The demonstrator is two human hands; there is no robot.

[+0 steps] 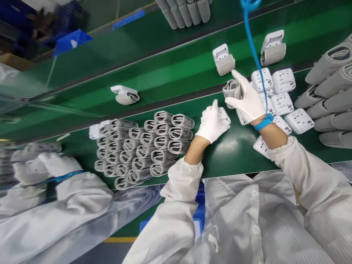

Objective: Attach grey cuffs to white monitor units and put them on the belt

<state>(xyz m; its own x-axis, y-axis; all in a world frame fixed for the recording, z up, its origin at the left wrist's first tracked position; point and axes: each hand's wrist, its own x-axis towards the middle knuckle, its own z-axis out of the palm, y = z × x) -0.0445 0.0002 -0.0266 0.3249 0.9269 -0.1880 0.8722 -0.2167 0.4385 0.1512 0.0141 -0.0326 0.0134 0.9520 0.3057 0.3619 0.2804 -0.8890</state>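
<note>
My left hand (212, 124), in a white glove, is closed over a small white plastic unit (224, 116) low above the green bench. Part of that unit shows past the fingers, with dark slots on its face. Beside it, my gloved right hand (249, 101) grips a rolled grey cuff (231, 90) between thumb and fingers. A pale edge shows under the right palm; what it belongs to is hidden. Around my right wrist is a blue strap (264, 121). Several loose white units (283, 103) lie by the right forearm.
Many rolled grey cuffs (141, 148) stand grouped left of my hands; larger grey rolls (332, 91) are stacked at right. Cuffs with white units (224, 60) sit on the green strip beyond. A blue coiled cord (251, 40) hangs ahead. A co-worker's gloved hands (55, 167) are at left.
</note>
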